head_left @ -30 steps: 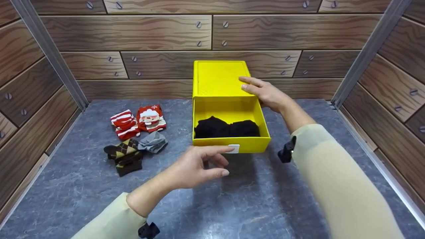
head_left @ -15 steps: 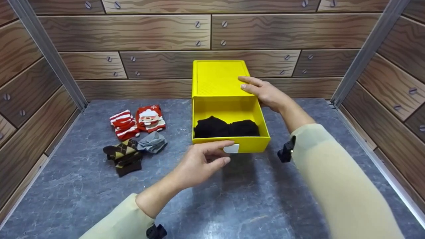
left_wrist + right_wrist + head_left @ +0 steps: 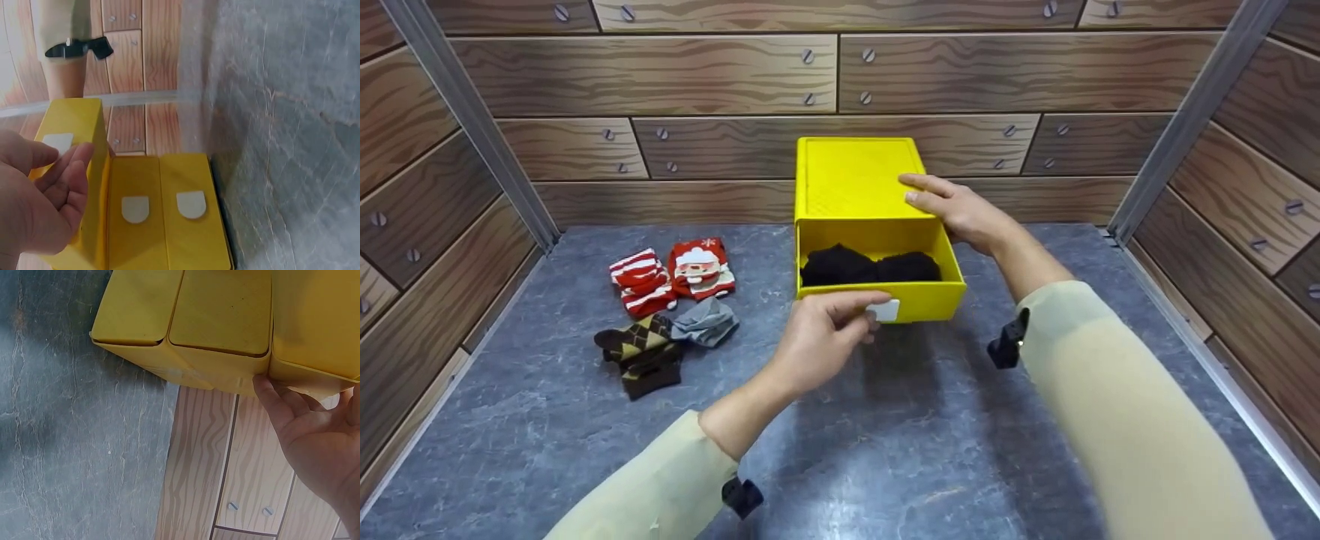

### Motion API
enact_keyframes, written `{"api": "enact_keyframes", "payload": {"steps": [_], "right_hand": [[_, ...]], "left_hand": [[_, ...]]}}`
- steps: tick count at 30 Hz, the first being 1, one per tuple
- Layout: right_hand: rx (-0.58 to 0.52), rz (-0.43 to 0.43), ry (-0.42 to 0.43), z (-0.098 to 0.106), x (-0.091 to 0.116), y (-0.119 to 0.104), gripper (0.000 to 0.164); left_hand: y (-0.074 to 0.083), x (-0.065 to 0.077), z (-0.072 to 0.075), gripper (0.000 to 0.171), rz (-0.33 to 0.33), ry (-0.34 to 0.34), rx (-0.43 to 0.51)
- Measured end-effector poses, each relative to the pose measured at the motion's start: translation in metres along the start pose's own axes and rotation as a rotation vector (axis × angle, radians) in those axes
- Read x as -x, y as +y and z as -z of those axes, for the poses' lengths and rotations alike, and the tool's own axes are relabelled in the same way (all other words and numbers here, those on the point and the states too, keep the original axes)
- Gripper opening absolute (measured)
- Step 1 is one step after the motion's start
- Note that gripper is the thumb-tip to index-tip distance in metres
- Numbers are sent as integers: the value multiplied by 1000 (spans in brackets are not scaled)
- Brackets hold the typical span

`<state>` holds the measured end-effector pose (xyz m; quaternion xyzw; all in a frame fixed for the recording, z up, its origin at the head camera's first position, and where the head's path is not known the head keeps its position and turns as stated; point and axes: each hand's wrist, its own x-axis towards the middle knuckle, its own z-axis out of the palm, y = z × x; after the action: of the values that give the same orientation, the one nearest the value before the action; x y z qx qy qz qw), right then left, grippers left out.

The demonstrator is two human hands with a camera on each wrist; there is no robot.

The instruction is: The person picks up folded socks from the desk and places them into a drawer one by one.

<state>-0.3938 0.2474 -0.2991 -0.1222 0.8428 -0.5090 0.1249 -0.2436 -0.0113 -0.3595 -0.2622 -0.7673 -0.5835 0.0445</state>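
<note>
A yellow drawer unit stands at the back, its top drawer pulled partly out. Two bunched black socks lie inside that drawer. My left hand is at the drawer front and pinches its white tab with bent fingers; the left wrist view shows the fingers close about the tab. With fingers fairly straight, my right hand rests on the unit's top right edge and side. In the right wrist view this hand touches the side wall.
To the left lie striped red-and-white socks, red Santa socks, grey socks and brown argyle socks. Two lower drawers with white tabs are closed. Wood-patterned walls surround the grey marbled table.
The left hand has moved forward onto the tab, and the top drawer has slid partway back into the unit with the black socks. The right hand has stayed in place.
</note>
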Motion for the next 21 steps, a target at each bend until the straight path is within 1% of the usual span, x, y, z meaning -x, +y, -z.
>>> {"api": "enact_keyframes", "payload": {"steps": [4,12,18,21], "right_hand": [[2,0,-1,0,1,0,66],[28,-16,-10,1,1,-5,63],[65,33,-29,2,1,-8,57],[83,60,-39,1,2,-7,56]], "left_hand": [[-5,-12,4,32,-3,22,-48],[-15,-35,11,32,12,20,-67],[-20,-47,14,32,19,27,-33],[-22,-50,15,33,22,36,-37]]}}
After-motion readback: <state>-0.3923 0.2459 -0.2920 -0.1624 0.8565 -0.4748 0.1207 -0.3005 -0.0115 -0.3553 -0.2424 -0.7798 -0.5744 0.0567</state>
